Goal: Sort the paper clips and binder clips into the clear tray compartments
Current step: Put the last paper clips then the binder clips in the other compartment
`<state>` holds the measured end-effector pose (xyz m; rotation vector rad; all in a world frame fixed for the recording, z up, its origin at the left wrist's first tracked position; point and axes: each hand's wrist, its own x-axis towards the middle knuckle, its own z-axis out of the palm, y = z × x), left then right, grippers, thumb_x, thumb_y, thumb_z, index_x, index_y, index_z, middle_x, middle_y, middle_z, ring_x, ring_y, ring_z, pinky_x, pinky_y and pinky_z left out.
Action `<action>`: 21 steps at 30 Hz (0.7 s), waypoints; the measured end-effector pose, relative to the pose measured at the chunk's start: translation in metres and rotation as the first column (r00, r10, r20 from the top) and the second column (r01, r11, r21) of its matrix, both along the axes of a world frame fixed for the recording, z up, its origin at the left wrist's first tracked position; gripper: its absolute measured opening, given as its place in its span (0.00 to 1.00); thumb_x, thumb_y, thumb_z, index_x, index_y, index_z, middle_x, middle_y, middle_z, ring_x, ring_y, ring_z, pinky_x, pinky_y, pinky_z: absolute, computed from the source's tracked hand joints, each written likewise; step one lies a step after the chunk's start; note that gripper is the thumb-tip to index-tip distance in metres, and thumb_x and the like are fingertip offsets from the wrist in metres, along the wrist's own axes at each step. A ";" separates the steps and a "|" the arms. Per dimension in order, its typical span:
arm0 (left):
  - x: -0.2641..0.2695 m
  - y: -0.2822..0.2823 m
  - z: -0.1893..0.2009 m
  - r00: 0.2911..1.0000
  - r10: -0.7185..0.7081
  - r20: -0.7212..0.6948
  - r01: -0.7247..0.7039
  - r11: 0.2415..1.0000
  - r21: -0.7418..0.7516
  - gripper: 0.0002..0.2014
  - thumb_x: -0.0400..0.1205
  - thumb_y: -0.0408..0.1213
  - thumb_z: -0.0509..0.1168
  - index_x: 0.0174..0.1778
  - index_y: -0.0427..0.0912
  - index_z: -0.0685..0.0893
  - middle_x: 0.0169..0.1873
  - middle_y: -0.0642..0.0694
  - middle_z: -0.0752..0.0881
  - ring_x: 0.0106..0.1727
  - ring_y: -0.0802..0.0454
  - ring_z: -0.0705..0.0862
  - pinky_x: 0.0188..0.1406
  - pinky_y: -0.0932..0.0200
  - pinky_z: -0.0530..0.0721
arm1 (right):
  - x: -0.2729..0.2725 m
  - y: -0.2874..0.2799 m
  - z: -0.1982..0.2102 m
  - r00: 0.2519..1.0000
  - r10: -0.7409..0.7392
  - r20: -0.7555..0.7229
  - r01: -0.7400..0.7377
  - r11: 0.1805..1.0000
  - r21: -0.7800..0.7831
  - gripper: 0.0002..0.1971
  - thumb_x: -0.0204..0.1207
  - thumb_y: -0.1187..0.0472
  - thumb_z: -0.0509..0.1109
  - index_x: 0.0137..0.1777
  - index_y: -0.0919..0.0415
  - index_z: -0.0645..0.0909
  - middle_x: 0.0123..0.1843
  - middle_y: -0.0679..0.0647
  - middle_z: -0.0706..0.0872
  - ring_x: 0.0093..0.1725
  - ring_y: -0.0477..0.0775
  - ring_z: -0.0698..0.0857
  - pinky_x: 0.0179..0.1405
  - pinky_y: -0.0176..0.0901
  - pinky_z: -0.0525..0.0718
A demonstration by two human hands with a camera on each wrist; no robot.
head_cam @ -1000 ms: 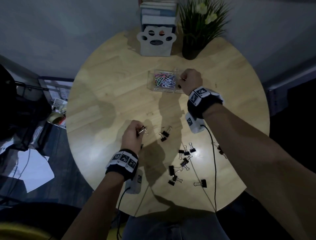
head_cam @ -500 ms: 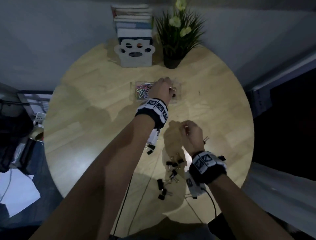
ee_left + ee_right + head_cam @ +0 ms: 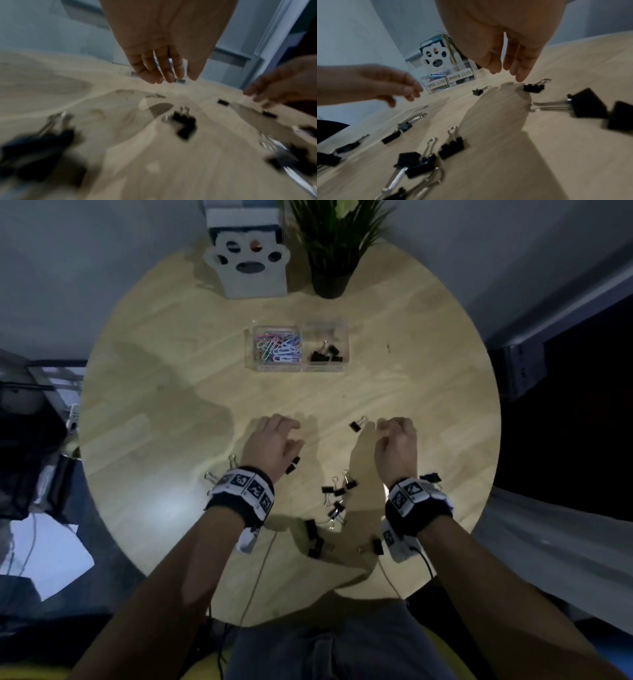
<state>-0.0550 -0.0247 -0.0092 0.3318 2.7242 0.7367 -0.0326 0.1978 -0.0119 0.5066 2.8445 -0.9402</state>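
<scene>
Paw-cutout white holder and potted green plant behind clear two-compartment tray. Black binder clips scattered on round wooden worktop. Left hand withdrawn from tray; right hand nearby; both sets of fingers loose, empty.

Round light-wood counter, grain running diagonally, dim light w/ a soft glare patch near its left edge. Grey-white wall behind. At the counter's far edge: white paw-cutout holder w/ a stack of books behind it, dark-potted green plant just to its right. Dark floor lower left, white sheet lying on it. Right side mostly black, w/ pale grey trim running diagonally.
</scene>
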 end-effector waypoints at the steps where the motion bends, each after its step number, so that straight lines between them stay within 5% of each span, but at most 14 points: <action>1: 0.011 0.001 -0.005 0.999 -0.010 0.030 0.012 0.999 -0.038 0.18 0.80 0.43 0.63 0.65 0.41 0.76 0.63 0.41 0.78 0.65 0.42 0.72 0.65 0.49 0.72 | -0.001 0.001 -0.001 1.000 0.008 0.020 -0.008 1.000 0.010 0.17 0.76 0.75 0.57 0.63 0.70 0.78 0.68 0.67 0.73 0.68 0.66 0.74 0.66 0.38 0.71; 6: 0.043 0.014 -0.019 0.996 0.048 0.075 -0.039 0.992 -0.120 0.24 0.79 0.45 0.64 0.70 0.42 0.71 0.63 0.39 0.74 0.65 0.40 0.70 0.66 0.47 0.72 | -0.010 -0.009 -0.006 0.939 0.330 0.093 -0.340 0.933 0.120 0.23 0.78 0.71 0.60 0.74 0.66 0.70 0.77 0.61 0.69 0.75 0.64 0.67 0.72 0.51 0.71; 9: 0.045 0.020 -0.022 0.989 0.139 0.057 -0.131 0.983 -0.128 0.19 0.80 0.38 0.63 0.66 0.39 0.74 0.62 0.36 0.74 0.64 0.37 0.70 0.66 0.45 0.72 | -0.011 -0.011 -0.015 0.891 0.437 0.124 -0.454 0.867 0.208 0.20 0.77 0.71 0.61 0.69 0.66 0.75 0.73 0.61 0.75 0.70 0.64 0.71 0.68 0.51 0.73; 17: 0.046 0.024 -0.013 0.951 0.293 0.101 -0.301 0.951 0.076 0.20 0.78 0.30 0.65 0.66 0.39 0.72 0.59 0.37 0.79 0.62 0.39 0.75 0.65 0.46 0.75 | 0.000 0.008 -0.016 0.924 0.381 0.040 -0.378 0.889 0.259 0.12 0.79 0.66 0.62 0.59 0.69 0.79 0.58 0.65 0.84 0.62 0.66 0.76 0.60 0.54 0.75; 21: 0.045 0.013 -0.003 0.863 0.447 0.235 -0.479 0.872 0.101 0.20 0.80 0.34 0.61 0.69 0.43 0.69 0.57 0.36 0.80 0.58 0.42 0.74 0.56 0.51 0.74 | 0.008 0.038 -0.004 0.998 0.025 -0.061 -0.020 0.996 0.088 0.08 0.79 0.67 0.62 0.52 0.72 0.79 0.52 0.67 0.84 0.53 0.65 0.79 0.51 0.53 0.74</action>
